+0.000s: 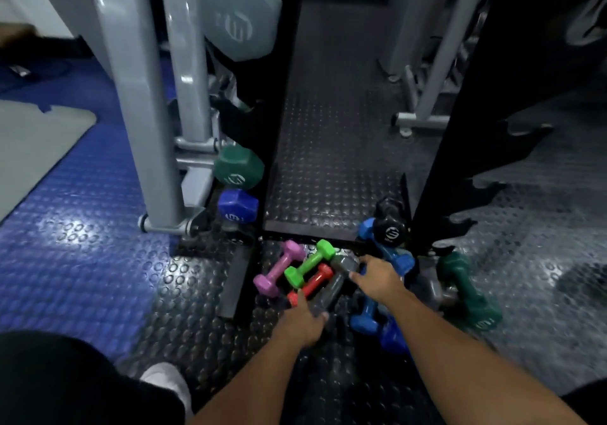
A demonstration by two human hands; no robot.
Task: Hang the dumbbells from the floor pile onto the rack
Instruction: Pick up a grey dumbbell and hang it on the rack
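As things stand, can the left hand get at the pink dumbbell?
Probably yes. The pink dumbbell lies at the left edge of the pile with nothing on top of it, only the green dumbbell beside it. But the left hand is on the grey dumbbell and would need to let go first.

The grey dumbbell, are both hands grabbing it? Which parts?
Yes, it looks so. The left hand grips the near end of the grey dumbbell, and the right hand is on its far end. It rests in the floor pile.

On the floor I count one pink dumbbell, one green, one red; on the rack, three.
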